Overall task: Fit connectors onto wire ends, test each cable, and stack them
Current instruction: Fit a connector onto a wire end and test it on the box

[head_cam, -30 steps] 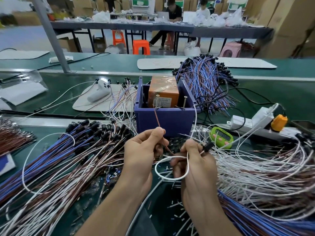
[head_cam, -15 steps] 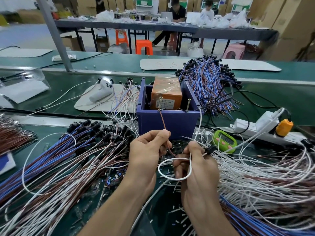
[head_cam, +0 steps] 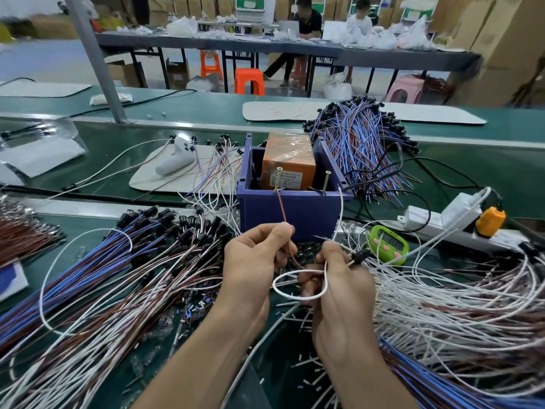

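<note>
A green surface (head_cam: 191, 107) carries everything, with a blue bin (head_cam: 295, 214) at its middle. Left of the bin, nearer the person, lies a broad pile (head_cam: 103, 276) of blue, brown and white wires with black ends. Right of the bin spreads a heap (head_cam: 457, 305) of mostly white wires, and behind the bin to the right sits a bundle (head_cam: 359, 143) of blue and brown ones. Inside the bin stands an orange box (head_cam: 287, 160). A white power strip (head_cam: 460, 219) lies right of the bin, with a green timer (head_cam: 387, 245) between the two. Just in front of the bin, both hands are close together. The left hand (head_cam: 253, 261) pinches a brown wire (head_cam: 283, 214) between thumb and forefinger; the wire runs up to the left screw (head_cam: 277, 178) on the bin's front rim. The right hand (head_cam: 342, 278) is curled round a white wire (head_cam: 298, 293) that loops between the hands, and a black connector (head_cam: 360, 255) juts out on its right. A second screw (head_cam: 326, 180) stands further right on that rim
</note>
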`<action>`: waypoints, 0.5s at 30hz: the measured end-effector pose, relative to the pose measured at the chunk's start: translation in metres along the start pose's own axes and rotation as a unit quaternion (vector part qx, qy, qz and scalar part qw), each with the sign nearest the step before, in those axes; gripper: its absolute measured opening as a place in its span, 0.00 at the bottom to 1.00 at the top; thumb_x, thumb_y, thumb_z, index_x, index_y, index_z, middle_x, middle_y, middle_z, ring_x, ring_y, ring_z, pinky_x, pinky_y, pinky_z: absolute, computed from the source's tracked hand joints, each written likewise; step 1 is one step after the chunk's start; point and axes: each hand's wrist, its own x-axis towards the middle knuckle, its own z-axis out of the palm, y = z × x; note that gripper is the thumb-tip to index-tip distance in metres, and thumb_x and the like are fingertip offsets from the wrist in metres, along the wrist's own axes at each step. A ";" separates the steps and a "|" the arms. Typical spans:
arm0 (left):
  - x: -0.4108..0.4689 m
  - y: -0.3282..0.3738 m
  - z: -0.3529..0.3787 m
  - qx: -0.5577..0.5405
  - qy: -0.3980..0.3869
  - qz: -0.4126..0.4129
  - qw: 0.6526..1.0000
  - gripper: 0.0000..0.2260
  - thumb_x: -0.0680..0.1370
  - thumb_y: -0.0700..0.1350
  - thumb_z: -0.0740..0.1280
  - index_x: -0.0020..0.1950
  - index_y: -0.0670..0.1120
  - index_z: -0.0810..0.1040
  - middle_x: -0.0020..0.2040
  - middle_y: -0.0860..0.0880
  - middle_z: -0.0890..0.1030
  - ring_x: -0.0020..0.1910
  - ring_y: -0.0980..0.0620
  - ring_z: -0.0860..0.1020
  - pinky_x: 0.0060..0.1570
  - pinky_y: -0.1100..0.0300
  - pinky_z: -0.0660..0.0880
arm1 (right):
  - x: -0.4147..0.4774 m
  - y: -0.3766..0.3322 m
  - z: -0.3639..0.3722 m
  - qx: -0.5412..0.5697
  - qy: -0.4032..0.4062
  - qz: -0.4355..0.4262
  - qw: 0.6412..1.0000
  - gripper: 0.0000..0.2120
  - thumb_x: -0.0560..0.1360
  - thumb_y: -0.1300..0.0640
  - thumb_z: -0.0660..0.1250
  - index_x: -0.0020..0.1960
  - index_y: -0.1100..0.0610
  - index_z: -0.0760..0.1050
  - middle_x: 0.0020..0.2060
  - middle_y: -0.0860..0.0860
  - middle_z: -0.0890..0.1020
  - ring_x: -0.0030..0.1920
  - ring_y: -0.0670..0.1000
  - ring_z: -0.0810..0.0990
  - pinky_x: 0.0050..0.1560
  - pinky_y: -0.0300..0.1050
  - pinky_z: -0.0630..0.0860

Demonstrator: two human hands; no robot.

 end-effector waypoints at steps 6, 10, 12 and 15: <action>0.000 0.001 -0.003 0.004 -0.014 0.000 1.000 0.11 0.78 0.40 0.72 0.36 0.49 0.86 0.32 0.48 0.79 0.28 0.57 0.71 0.38 0.58 0.72 | 0.002 -0.002 0.000 -0.011 0.003 0.016 1.000 0.15 0.81 0.57 0.66 0.36 0.60 0.74 0.21 0.56 0.76 0.16 0.50 0.68 0.16 0.38 0.64; 0.001 0.000 -0.003 0.004 -0.017 0.002 1.000 0.12 0.78 0.40 0.73 0.35 0.49 0.86 0.31 0.48 0.79 0.28 0.56 0.70 0.34 0.63 0.71 | 0.002 -0.002 0.000 -0.018 0.004 0.017 1.000 0.15 0.80 0.57 0.67 0.35 0.61 0.74 0.20 0.56 0.75 0.15 0.50 0.65 0.16 0.37 0.61; 0.002 0.000 -0.004 0.004 -0.016 0.003 1.000 0.12 0.78 0.40 0.73 0.34 0.49 0.86 0.31 0.48 0.79 0.27 0.56 0.70 0.33 0.64 0.71 | 0.001 -0.001 0.000 -0.018 0.004 0.014 1.000 0.16 0.80 0.57 0.67 0.35 0.61 0.74 0.21 0.57 0.73 0.15 0.50 0.64 0.16 0.37 0.59; 0.003 0.000 -0.004 -0.001 -0.014 -0.001 1.000 0.13 0.77 0.39 0.73 0.33 0.49 0.85 0.31 0.48 0.79 0.27 0.57 0.70 0.33 0.65 0.71 | -0.001 0.000 0.000 -0.006 0.011 0.012 1.000 0.16 0.79 0.56 0.69 0.36 0.61 0.74 0.23 0.57 0.71 0.16 0.50 0.64 0.17 0.36 0.58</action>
